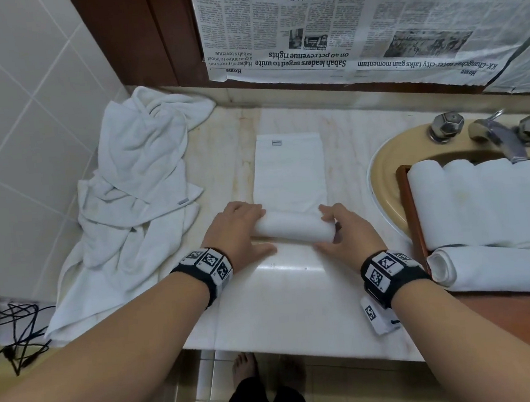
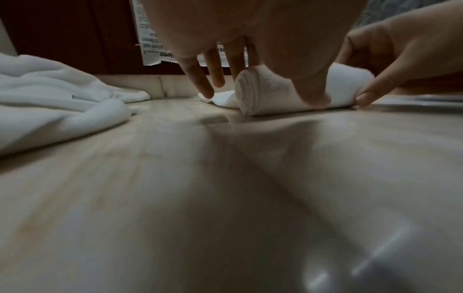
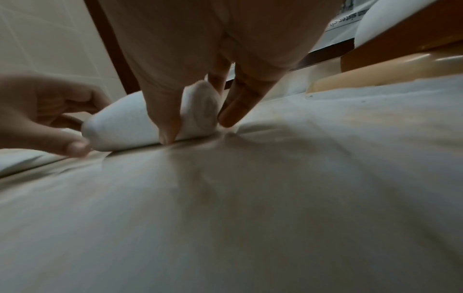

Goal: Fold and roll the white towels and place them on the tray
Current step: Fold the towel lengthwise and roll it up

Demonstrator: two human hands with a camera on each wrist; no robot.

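Head view bright with glare on the counter; wrist views dim, blurred.

Newspaper above faucet

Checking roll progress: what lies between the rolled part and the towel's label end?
Only the flat, unrolled stretch of the folded towel, seen in the head view.

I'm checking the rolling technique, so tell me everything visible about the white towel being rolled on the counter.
The half-rolled white terry towel is folded into a long narrow strip on the pale marble counter. Its near end is wound into a tight cylinder whose spiral layers show at both ends in the wrist views; the far part lies flat, with a small label near its far edge. The left hand grips the roll's left end and the right hand its right end, thumbs on the near side, fingers over the top.
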